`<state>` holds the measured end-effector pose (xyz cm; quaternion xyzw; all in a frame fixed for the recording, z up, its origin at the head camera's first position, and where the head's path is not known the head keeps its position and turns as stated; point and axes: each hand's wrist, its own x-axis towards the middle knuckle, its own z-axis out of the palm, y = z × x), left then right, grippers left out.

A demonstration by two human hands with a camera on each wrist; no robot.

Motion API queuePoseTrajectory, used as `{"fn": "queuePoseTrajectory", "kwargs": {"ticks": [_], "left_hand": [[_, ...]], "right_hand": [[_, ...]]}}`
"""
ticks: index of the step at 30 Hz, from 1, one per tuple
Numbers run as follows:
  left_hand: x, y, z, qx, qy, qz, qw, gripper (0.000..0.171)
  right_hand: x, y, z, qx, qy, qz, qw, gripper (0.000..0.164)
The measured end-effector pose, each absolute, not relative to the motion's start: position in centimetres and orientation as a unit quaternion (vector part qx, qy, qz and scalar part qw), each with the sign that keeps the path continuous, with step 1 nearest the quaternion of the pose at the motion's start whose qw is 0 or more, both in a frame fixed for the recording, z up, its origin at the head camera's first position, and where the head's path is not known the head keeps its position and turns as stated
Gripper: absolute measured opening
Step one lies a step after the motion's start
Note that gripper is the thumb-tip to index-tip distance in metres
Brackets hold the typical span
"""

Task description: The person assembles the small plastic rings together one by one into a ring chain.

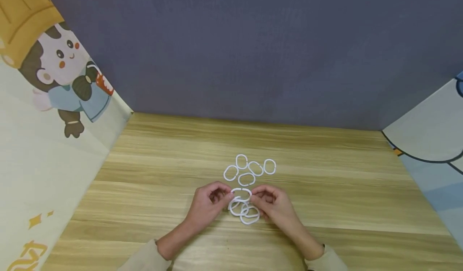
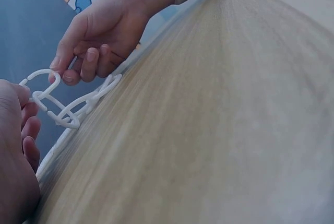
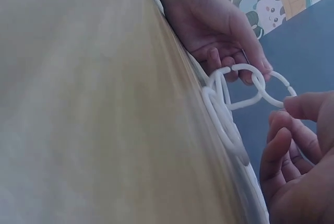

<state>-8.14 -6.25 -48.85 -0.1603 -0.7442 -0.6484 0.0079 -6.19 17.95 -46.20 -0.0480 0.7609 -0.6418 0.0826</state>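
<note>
Rings, white and oval, are lying on the wood-grained desk [image 1: 343,190] and hanging between two hands near its middle. The left hand [image 1: 207,204] is pinching the left side of one raised ring [image 1: 236,189] between thumb and forefinger. The right hand [image 1: 277,207] is gripping the opposite side of that same ring in a similar pinch, its other fingers curling in loosely. The raised ring is looping through a second ring [image 1: 233,214] on its near side, and a third ring [image 1: 249,223] is crossing that one to the near right; in the wrist views these lower pieces are sloping down toward the desk, overlapping too closely to count.

Just beyond the hands, five loose rings are lying flat and close together. A middle ring [image 1: 238,178] is sitting nearest the hands, a left ring [image 1: 224,174] is resting beside it, and a far ring [image 1: 236,161], a tilted ring [image 1: 248,166] and a right ring [image 1: 264,166] are spreading out behind.

Pale sleeves [image 1: 146,259] are covering both forearms, and a dark blue-grey wall [image 1: 235,54] is standing along the far side.
</note>
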Motion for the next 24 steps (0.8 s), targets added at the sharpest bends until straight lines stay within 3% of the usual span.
{"fn": "queuePoseTrajectory", "kwargs": {"ticks": [24], "left_hand": [[-8.2, -6.1, -48.9, -0.154, -0.735, -0.660, 0.004, 0.010]], "right_hand": [[-10.8, 21.5, -45.0, -0.020, 0.778, -0.627, 0.002, 0.016]]}}
